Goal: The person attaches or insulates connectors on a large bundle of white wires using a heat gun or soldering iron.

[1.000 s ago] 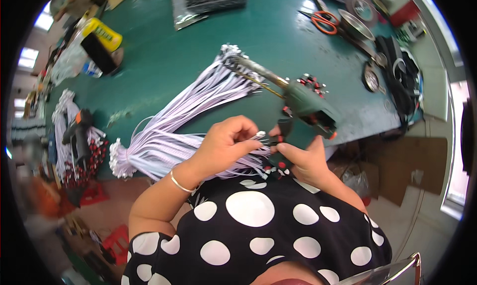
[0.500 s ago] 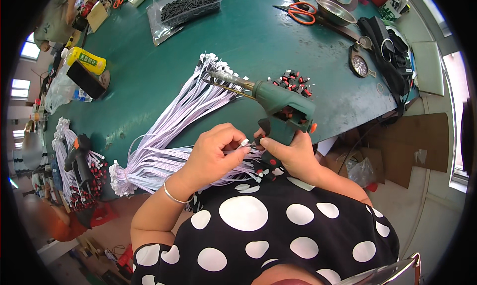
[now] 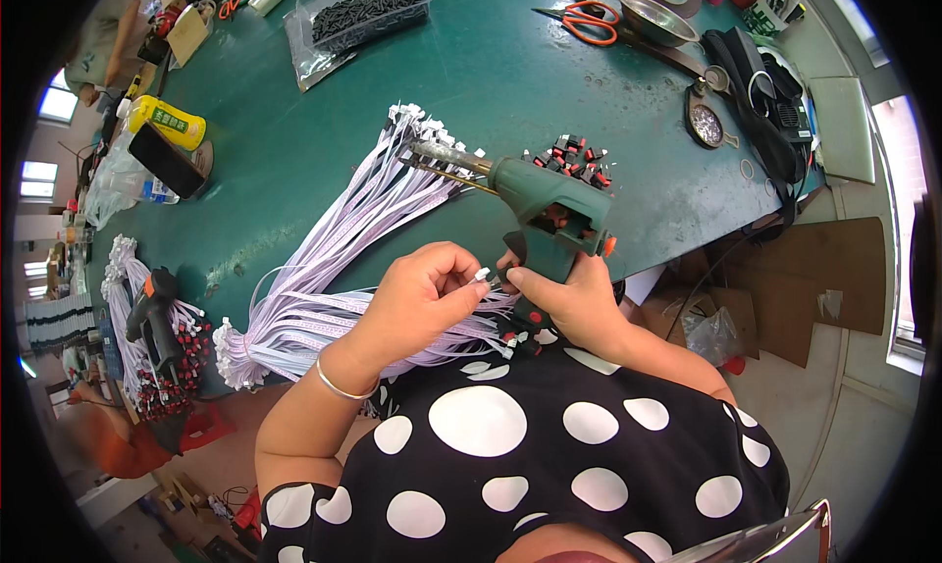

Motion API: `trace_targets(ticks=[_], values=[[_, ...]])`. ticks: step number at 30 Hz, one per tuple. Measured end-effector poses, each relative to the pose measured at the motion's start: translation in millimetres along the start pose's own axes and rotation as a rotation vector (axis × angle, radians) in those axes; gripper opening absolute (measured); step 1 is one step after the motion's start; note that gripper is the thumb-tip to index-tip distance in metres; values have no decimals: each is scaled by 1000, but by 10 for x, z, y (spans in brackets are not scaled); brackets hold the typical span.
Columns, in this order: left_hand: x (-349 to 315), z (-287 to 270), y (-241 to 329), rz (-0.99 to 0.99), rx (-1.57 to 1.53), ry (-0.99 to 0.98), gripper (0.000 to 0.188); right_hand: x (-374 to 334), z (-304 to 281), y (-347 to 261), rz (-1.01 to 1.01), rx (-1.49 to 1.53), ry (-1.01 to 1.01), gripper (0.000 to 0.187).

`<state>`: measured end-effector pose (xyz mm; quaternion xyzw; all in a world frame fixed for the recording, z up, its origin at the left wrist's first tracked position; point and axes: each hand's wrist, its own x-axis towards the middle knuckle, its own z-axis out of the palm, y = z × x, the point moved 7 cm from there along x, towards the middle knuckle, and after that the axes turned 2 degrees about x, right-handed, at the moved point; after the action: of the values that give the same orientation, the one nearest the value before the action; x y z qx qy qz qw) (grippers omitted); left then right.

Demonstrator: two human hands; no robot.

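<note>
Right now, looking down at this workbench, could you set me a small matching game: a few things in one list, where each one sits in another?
Things:
1. green soldering gun
2. orange-handled scissors
3. yellow bottle
4. white connector

Places:
A. far edge of the green table, beside a metal bowl
B. pinched in the fingertips of the left hand
C. left side of the table, next to a dark phone
D. gripped by the right hand, its tip over the pale ribbon wires

Pairs: 1-D, 2-A, 3-C, 4-B
</note>
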<state>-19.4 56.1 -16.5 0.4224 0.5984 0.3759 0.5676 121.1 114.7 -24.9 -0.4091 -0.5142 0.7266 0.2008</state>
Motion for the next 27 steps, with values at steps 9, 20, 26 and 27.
trace_targets(ticks=[9, 20, 26, 27], values=[[56, 70, -48, -74, -52, 12, 11, 0, 5, -2, -5, -30, 8, 22], [-10, 5, 72, -4, -198, -40, 8, -13, -27, -63, -106, -137, -29, 26], [-56, -82, 117, -86, 23, -121, 15, -137, 25, -205, -449, -420, -151, 25], [-53, -64, 139, -70, 117, -170, 15, -128, -8, -154, -505, -506, -164, 30]])
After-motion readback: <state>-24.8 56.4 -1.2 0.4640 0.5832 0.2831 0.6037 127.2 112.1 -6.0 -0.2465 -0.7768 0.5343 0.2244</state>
